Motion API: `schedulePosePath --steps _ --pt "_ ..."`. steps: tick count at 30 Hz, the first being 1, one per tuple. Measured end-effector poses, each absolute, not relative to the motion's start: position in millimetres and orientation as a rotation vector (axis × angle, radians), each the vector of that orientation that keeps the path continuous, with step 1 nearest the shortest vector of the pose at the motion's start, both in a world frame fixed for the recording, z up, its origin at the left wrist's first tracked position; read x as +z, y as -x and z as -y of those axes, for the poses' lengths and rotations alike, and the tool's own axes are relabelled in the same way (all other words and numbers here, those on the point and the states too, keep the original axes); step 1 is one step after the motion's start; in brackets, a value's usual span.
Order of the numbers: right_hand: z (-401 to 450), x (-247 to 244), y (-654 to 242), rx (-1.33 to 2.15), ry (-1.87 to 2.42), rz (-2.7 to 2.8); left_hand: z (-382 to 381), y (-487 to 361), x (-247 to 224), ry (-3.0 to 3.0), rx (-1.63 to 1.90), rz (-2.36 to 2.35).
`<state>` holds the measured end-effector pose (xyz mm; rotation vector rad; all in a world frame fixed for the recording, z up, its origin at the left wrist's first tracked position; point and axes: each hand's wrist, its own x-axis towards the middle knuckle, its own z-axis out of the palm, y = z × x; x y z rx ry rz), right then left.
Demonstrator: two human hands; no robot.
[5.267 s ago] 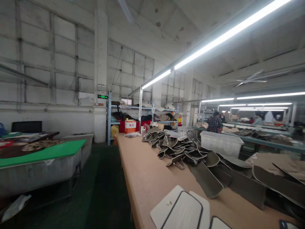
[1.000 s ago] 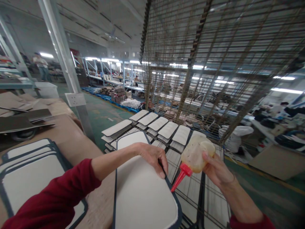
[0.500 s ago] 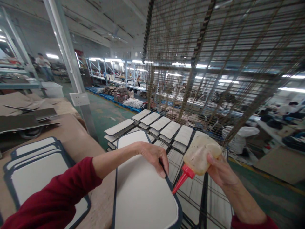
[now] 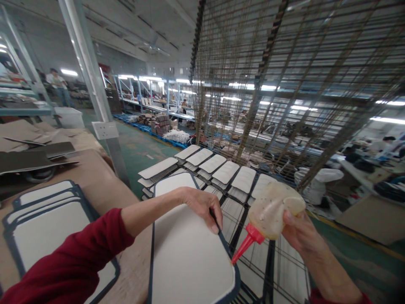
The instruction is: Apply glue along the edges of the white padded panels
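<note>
My left hand grips the dark right edge of a long white panel with rounded corners and a dark border. In my right hand is a squeeze bottle, cloudy and yellowish, tipped downward. Its red nozzle points down-left, and the tip meets the panel's dark border near the lower right corner. Similar dark-edged white panels lie stacked on the brown table at the left, partly behind my left sleeve.
Rows of white pieces lie on a wire rack beyond and beneath the panel. Raised wire racks stand at the upper right. A metal post with a socket box rises at the left. A person stands far left.
My right hand and the bottle have moved slightly right and down, bringing the nozzle tip lower along the panel's right edge. My left hand has hardly moved.
</note>
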<state>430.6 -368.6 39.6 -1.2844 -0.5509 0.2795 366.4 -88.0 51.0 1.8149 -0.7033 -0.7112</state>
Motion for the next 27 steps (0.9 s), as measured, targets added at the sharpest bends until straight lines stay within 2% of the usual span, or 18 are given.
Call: schedulePosePath --steps 12,21,27 --pt "365 51 -417 0.156 1.308 0.433 79 -364 51 -1.832 -0.647 0.652" --pt "403 13 -429 0.122 1.245 0.529 66 -365 42 -1.872 -0.572 0.585" --pt "408 -2 -416 -0.087 1.240 0.409 56 -362 45 -1.940 -0.448 0.530"
